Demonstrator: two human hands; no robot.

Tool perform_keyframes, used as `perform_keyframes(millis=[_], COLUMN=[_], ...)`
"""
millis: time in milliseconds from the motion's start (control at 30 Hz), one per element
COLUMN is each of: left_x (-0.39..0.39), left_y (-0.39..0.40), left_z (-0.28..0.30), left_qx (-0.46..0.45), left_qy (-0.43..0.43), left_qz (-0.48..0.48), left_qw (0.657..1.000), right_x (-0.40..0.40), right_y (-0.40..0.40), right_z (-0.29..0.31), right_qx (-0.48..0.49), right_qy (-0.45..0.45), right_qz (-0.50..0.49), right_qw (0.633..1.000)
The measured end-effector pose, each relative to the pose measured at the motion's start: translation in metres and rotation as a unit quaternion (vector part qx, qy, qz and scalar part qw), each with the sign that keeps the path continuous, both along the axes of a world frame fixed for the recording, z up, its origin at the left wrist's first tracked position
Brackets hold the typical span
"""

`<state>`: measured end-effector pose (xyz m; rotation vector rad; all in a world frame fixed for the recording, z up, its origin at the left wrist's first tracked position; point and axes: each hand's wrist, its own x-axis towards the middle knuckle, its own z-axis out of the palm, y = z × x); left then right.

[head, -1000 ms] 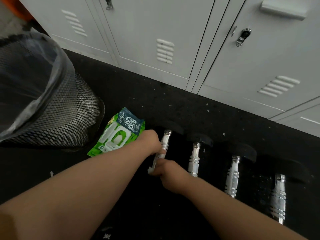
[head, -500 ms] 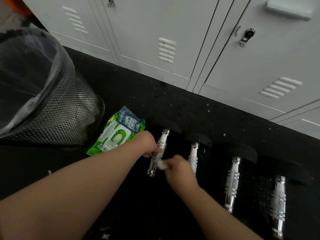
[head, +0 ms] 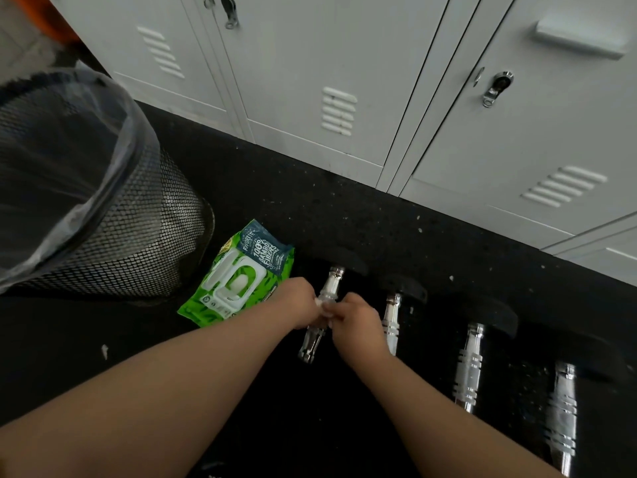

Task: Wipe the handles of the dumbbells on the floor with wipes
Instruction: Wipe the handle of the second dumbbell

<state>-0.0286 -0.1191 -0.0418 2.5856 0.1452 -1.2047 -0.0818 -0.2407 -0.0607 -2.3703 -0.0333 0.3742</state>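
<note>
Item: my left hand (head: 301,301) and right hand (head: 358,326), both curled round the first handle (head: 322,312), a white wipe (head: 320,307) pinched between them against the chrome.
Progress, as I judge it: first dumbbell in hand; three more handles (head: 468,367) to my right look untouched.
Containers: wipes pack (head: 238,274) on the floor (head: 310,208), flap apparently closed; mesh bin (head: 113,219), bag-lined, contents not visible.

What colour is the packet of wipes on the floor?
The wipes packet is bright green with a white lid and a dark blue top corner, seen in the head view.
</note>
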Motion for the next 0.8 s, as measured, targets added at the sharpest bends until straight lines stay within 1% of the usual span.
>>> perform_keyframes(millis=[67, 100, 133, 167, 200, 267, 300, 400, 467, 533, 600, 633, 700, 800], left_x=[0.002, 0.002, 0.003, 0.003, 0.003, 0.005, 0.005, 0.007, 0.006, 0.004, -0.003, -0.009, -0.022, -0.036], left_y=[-0.002, -0.003, -0.004, -0.005, -0.006, -0.007, -0.009, -0.017, -0.026, -0.042, -0.064, -0.075, -0.095, -0.112], left_z=[-0.001, -0.001, -0.001, 0.001, 0.002, 0.004, 0.005, 0.014, 0.020, 0.023, 0.024, 0.023, 0.019, 0.009], left_qx=[0.011, 0.017, 0.020, 0.024, 0.031, 0.051, 0.063, 0.127, 0.148, 0.116, 0.051, 0.024, -0.008, -0.030], left_qy=[-0.007, -0.005, -0.001, 0.003, 0.001, -0.001, 0.002, 0.001, -0.023, -0.063, -0.087, -0.089, -0.089, -0.063], left_qz=[-0.020, -0.026, -0.027, -0.028, -0.035, -0.052, -0.065, -0.123, -0.145, -0.152, -0.158, -0.156, -0.120, -0.020], left_qw=[1.000, 1.000, 0.999, 0.999, 0.999, 0.997, 0.996, 0.984, 0.978, 0.980, 0.982, 0.983, 0.989, 0.997], right_x=[0.015, 0.020, 0.019, 0.016, 0.009, -0.007, -0.013, -0.022, -0.028, -0.037, -0.042, -0.044, -0.044, -0.045], right_y=[0.000, 0.002, 0.004, 0.005, 0.005, 0.003, 0.000, -0.017, -0.037, -0.059, -0.077, -0.084, -0.096, -0.108], right_z=[-0.003, -0.001, -0.001, -0.002, -0.002, 0.003, 0.003, 0.013, 0.021, 0.027, 0.035, 0.035, 0.037, 0.039], right_qx=[-0.013, -0.026, -0.024, -0.012, -0.021, -0.007, 0.007, 0.007, 0.047, 0.128, 0.200, 0.207, 0.207, 0.232], right_qy=[-0.011, -0.014, -0.005, 0.009, 0.019, 0.059, 0.073, 0.117, 0.132, 0.153, 0.154, 0.143, 0.120, 0.116], right_qz=[-0.062, -0.077, -0.075, -0.054, -0.022, -0.001, -0.007, -0.020, -0.086, -0.193, -0.275, -0.299, -0.322, -0.329], right_qw=[0.998, 0.997, 0.997, 0.998, 0.999, 0.998, 0.997, 0.993, 0.986, 0.961, 0.928, 0.921, 0.916, 0.908])
